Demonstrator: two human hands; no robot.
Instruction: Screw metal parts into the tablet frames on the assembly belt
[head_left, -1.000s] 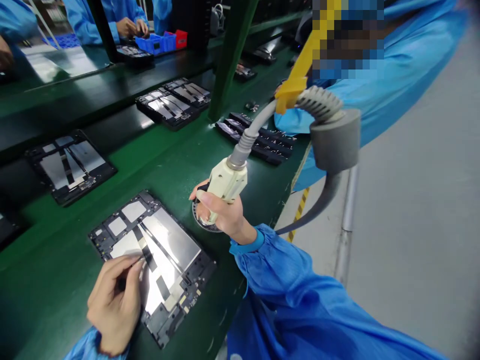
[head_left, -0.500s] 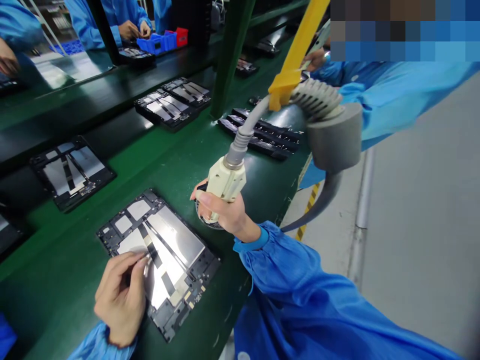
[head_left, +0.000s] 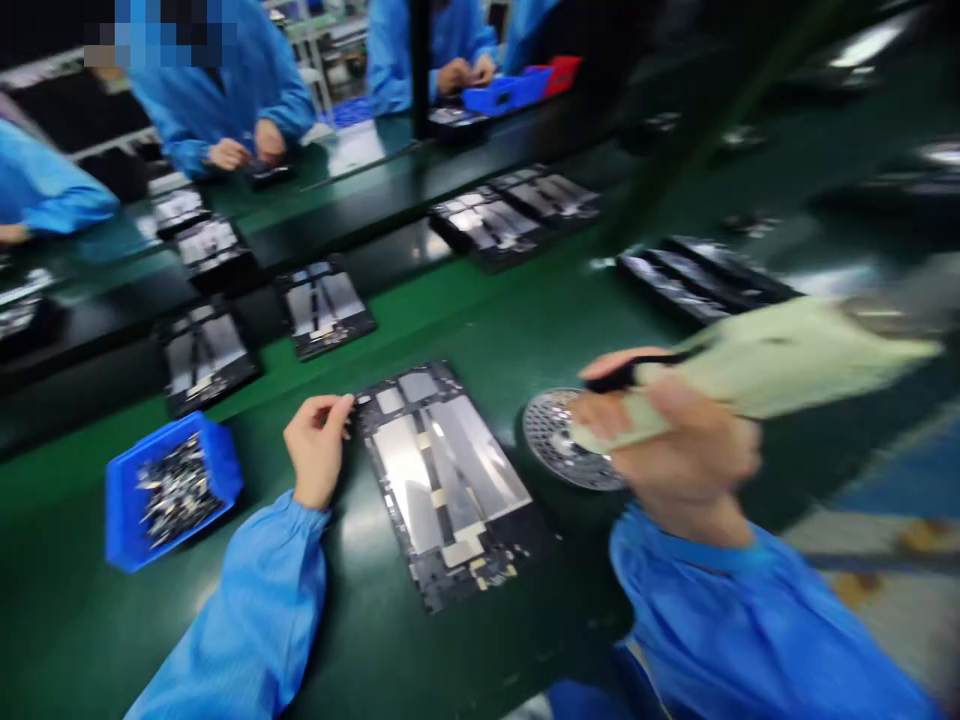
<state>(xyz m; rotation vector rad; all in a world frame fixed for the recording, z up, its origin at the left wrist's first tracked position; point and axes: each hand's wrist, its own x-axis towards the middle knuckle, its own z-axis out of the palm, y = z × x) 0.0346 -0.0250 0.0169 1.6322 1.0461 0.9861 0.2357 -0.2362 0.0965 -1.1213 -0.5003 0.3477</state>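
An opened tablet (head_left: 491, 450) lies on the green bench, its silver battery and ribbon cables showing. At its upper left corner, my left hand (head_left: 316, 450) has thumb and index finger pinched together; whatever may be between them is too small to make out. My right hand (head_left: 686, 450) is closed around a cream-coloured hand tool (head_left: 780, 355) with a black part under the fingers, all smeared by motion. Just below that hand is a round perforated metal disc (head_left: 551, 435), right of the tablet; whether it joins the tool I cannot tell.
A blue bin (head_left: 124, 510) of small parts stands at left. More opened tablets (head_left: 326, 305) line the bench's far side, with others (head_left: 487, 225) stacked beyond. Dark trays (head_left: 682, 285) sit behind the tool. Co-workers in blue (head_left: 217, 110) work across the bench.
The view has swung left, bringing the blue bin into sight. My left hand has moved from the tablet's middle to its upper left corner. The tool has tipped over toward the right.
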